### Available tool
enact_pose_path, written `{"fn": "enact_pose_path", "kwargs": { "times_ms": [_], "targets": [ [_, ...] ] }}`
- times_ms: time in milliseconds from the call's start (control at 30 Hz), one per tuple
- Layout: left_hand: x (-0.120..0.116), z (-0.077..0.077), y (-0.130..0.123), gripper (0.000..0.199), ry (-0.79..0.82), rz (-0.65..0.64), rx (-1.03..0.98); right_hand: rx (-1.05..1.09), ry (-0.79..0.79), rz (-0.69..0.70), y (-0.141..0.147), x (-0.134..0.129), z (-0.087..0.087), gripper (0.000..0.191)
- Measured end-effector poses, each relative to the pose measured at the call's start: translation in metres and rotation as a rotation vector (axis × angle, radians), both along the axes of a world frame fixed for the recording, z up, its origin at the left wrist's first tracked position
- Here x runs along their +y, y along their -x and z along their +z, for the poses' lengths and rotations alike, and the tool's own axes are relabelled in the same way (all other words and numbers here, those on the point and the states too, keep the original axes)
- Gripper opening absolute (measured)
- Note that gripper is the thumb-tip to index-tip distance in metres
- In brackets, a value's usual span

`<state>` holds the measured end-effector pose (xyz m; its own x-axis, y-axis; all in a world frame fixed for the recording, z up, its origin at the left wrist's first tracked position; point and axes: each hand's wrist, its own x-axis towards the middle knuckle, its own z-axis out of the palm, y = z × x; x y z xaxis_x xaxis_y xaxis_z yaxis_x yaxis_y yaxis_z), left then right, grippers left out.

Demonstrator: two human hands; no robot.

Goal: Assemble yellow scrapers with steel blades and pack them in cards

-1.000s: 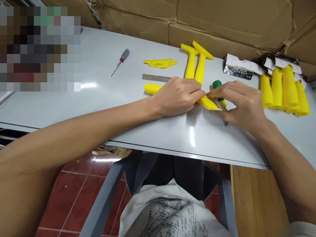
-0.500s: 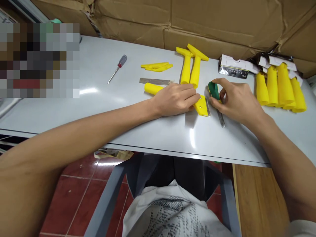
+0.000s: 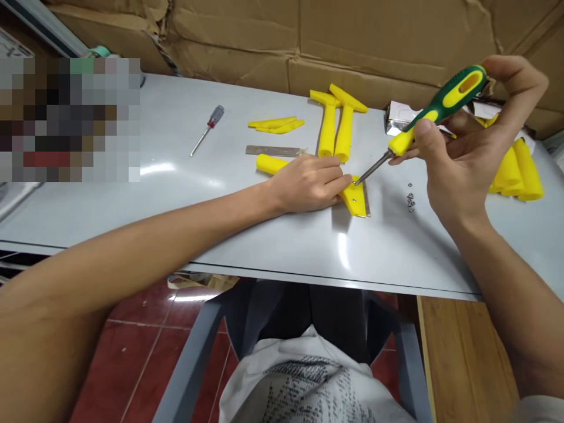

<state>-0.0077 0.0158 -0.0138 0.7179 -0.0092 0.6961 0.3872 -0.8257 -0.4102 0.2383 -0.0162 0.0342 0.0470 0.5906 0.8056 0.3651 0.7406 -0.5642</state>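
My left hand (image 3: 311, 183) is closed round a yellow scraper (image 3: 269, 164), pressing it on the white table; its head has screws and a metal blade along the right edge. In my right hand (image 3: 467, 153) is a green and yellow screwdriver (image 3: 449, 103), tilted, its tip at the upper screw of the scraper head. Several small screws (image 3: 410, 202) lie on the table below my right hand. Behind my left hand are a flat metal blade (image 3: 274, 151), thin yellow pieces (image 3: 277, 124) and two yellow T-shaped handles (image 3: 347, 126).
A small clear-handled screwdriver (image 3: 207, 130) lies to the left. Yellow handles (image 3: 527, 170) and white and black boxes (image 3: 395, 117) are at the right, partly behind my right hand. Cardboard (image 3: 229, 53) stands along the back of the table (image 3: 158, 217).
My right hand has lifted the green screwdriver off the table and brought its tip to the scraper head. The small screws now show. My left hand stays on the scraper.
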Motion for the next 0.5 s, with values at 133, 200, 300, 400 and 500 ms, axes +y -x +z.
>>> {"fn": "enact_pose_path", "kwargs": {
  "times_ms": [133,200,300,400,500],
  "targets": [
    [-0.001,0.002,0.000,0.026,0.002,-0.043,0.014,-0.104,-0.040,-0.055,0.000,-0.001,-0.003,0.056],
    [-0.001,0.003,0.000,0.029,-0.002,-0.034,0.027,-0.121,-0.015,-0.072,0.002,-0.005,-0.001,0.054],
    [-0.002,0.005,0.000,0.030,-0.027,-0.035,0.025,-0.089,-0.002,-0.066,0.003,-0.008,0.000,0.054],
    [-0.003,0.008,-0.001,0.030,-0.077,-0.064,0.009,-0.072,-0.047,-0.052,0.002,-0.004,-0.002,0.054],
    [-0.003,0.011,-0.001,0.029,-0.131,-0.073,0.021,-0.081,-0.090,-0.026,0.001,0.000,-0.004,0.057]
  ]
}}
